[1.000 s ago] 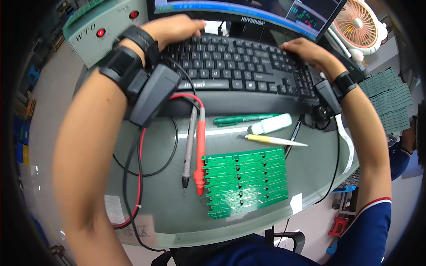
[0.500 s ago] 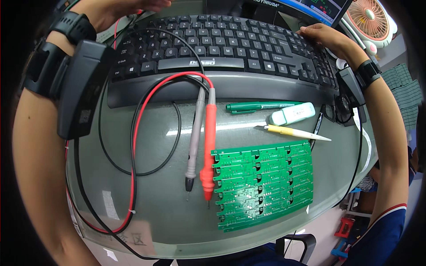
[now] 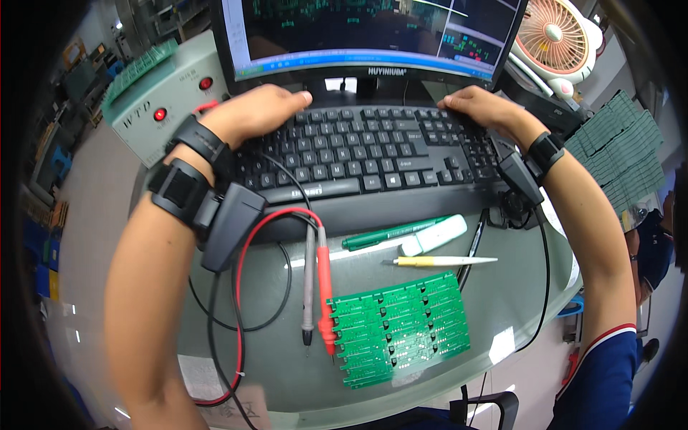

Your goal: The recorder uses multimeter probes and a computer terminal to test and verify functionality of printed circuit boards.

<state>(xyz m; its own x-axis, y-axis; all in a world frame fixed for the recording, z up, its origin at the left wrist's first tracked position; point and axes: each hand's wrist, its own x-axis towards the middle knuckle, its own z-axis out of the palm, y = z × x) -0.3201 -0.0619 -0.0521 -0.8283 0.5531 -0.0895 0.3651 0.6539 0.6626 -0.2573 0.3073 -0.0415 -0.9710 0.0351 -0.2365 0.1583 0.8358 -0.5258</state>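
Observation:
A black keyboard (image 3: 344, 154) lies across the desk below the monitor. My left hand (image 3: 261, 111) is at its far left end, closed over the far edge; one fingertip points right and the other fingers are hidden. My right hand (image 3: 487, 111) grips the far edge nearer the right end, its thumb pointing left and its other fingers mostly out of sight. In front of the keyboard lie a red test probe (image 3: 325, 297) and a grey test probe (image 3: 309, 294), side by side. Right of them is a green circuit board panel (image 3: 401, 330).
A monitor (image 3: 365, 61) stands behind the keyboard. A green pen (image 3: 387, 235), a pale green marker (image 3: 433, 235), a yellow-white craft knife (image 3: 448, 261) and a black pen (image 3: 473, 247) lie nearby. A metal box (image 3: 168, 107) with red switches stands left, a fan (image 3: 552, 36) right.
The head view has tilted up, showing more monitor and the metal box. My left hand has come in from the upper left onto the keyboard's far edge; my right hand stays on its right side.

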